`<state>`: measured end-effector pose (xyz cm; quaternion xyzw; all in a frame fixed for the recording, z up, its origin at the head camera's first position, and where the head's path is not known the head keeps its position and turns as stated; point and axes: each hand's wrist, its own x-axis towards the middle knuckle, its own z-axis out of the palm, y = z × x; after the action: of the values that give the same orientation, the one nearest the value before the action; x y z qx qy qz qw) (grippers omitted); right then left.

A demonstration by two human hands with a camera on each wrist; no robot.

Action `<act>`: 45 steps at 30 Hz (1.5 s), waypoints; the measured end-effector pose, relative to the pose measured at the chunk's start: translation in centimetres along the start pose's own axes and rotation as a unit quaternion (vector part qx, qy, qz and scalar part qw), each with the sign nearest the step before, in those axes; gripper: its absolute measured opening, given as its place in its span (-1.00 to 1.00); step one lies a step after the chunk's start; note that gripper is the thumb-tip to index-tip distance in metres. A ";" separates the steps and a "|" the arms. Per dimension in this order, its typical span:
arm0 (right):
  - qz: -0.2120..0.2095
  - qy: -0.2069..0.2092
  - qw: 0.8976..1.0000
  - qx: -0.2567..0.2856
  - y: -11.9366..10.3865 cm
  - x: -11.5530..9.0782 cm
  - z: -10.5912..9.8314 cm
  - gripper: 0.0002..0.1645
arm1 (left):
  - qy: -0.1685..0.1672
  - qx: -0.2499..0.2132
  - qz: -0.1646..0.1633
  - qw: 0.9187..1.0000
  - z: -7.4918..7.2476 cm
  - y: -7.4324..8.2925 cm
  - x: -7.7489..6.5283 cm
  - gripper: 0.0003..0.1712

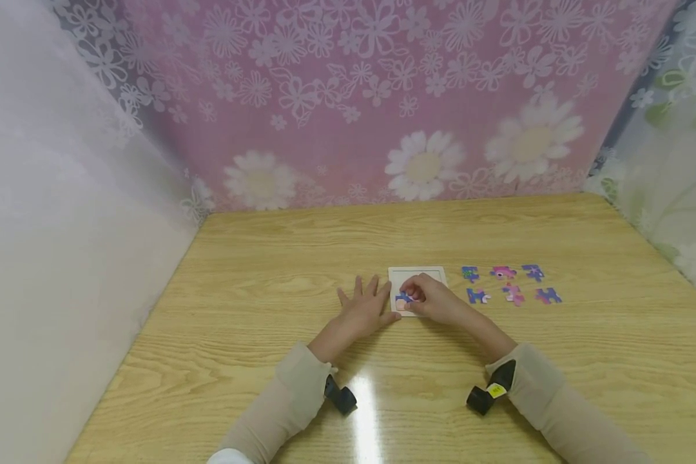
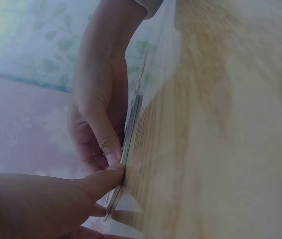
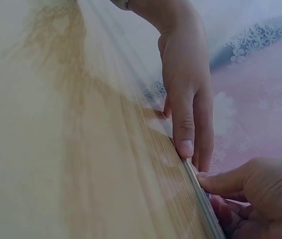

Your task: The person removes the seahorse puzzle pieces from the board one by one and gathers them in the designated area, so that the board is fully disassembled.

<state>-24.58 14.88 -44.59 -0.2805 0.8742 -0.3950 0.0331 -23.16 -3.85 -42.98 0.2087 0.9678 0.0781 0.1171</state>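
A square white puzzle frame (image 1: pixel 416 270) lies flat on the wooden table, under both hands. My left hand (image 1: pixel 362 314) rests at its left side with fingers spread, the thumb along the lower left corner. Over the middle of the frame, my right hand (image 1: pixel 435 299) pinches a small blue-and-pink puzzle piece (image 1: pixel 403 299) with curled fingers at the lower left corner of the recess. The right wrist view has the right thumb (image 3: pixel 225 181) right at the frame's edge (image 3: pixel 198 189), with the left thumb (image 3: pixel 186 148) on that edge farther along.
Several loose puzzle pieces lie in two rows right of the frame, among them a pink one with an eye (image 1: pixel 503 273) and a blue-purple one (image 1: pixel 548 296). A floral pink cloth (image 1: pixel 336 148) hangs behind the wooden table (image 1: pixel 255 270). Pale walls flank both sides.
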 end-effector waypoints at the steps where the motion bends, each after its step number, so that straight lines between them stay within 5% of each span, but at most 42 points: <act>1: 0.005 -0.007 1.000 0.002 0.0 0.0 -0.1 -0.71 | 0.000 -0.001 0.000 1.000 0.0 0.0 0.0 -0.17; 10: 0.029 -0.047 0.998 0.020 -0.2 -0.3 -0.7 -0.65 | -0.003 0.007 -0.001 1.000 -0.1 0.0 0.0 -0.17; 24: -0.012 -0.025 0.999 0.021 -0.3 -0.1 -0.9 -0.63 | 0.006 -0.003 0.002 1.000 -0.1 0.0 0.0 -0.18; 45: 0.034 0.004 0.999 0.037 -0.9 0.1 -0.9 -0.81 | 0.007 -0.004 -0.002 1.000 0.0 0.1 0.0 -0.18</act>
<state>-24.49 14.95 -43.28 -0.2477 0.8682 -0.4266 0.0531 -23.18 -3.77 -42.96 0.2062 0.9686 0.0832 0.1110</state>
